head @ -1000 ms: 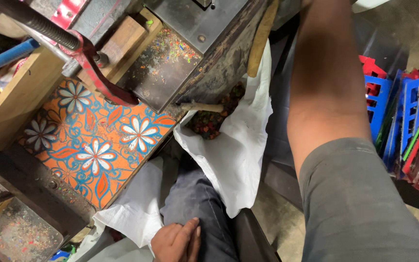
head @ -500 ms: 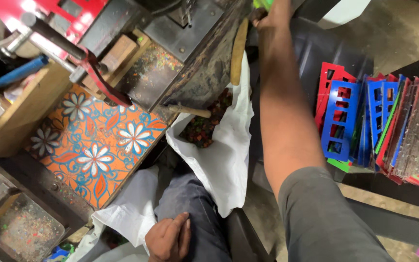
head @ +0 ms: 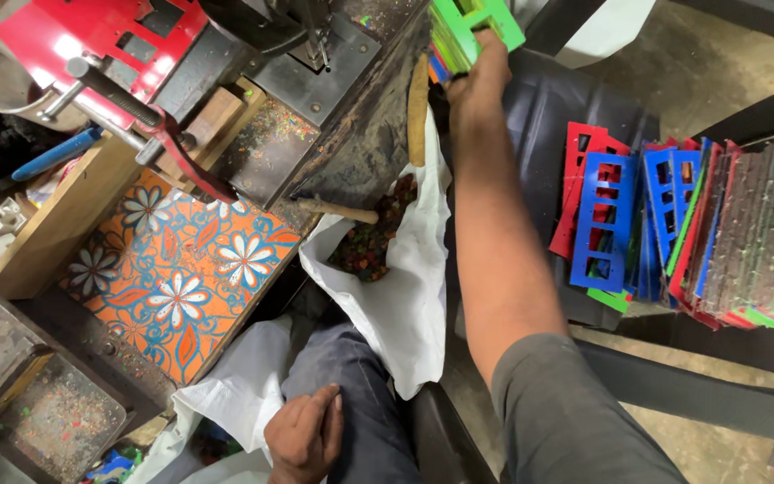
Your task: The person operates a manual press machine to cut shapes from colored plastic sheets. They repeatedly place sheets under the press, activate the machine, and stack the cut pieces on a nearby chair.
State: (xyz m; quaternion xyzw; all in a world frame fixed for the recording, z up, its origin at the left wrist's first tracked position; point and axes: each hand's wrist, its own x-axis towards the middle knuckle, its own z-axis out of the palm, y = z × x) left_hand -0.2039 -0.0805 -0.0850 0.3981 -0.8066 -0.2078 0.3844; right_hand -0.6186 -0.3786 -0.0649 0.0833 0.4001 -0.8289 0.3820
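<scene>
My right hand (head: pixel 479 73) reached far forward, fingers clamped on green plastic frame (head: pixel 477 22) at top of small stack beside red press machine (head: pixel 150 54). My left hand (head: pixel 305 436) rested on trouser leg (head: pixel 351 385), fingers loosely curled, gripping nothing. White sack (head: pixel 414 296) hung under press, full of coloured scrap bits (head: pixel 374 237). Punched red and blue frames (head: pixel 611 220) leaned stacked at right.

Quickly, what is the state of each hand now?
Left hand: loosely curled, holding nothing, resting on the trouser leg.
Right hand: closed on a green plastic frame at the top of the picture.
</scene>
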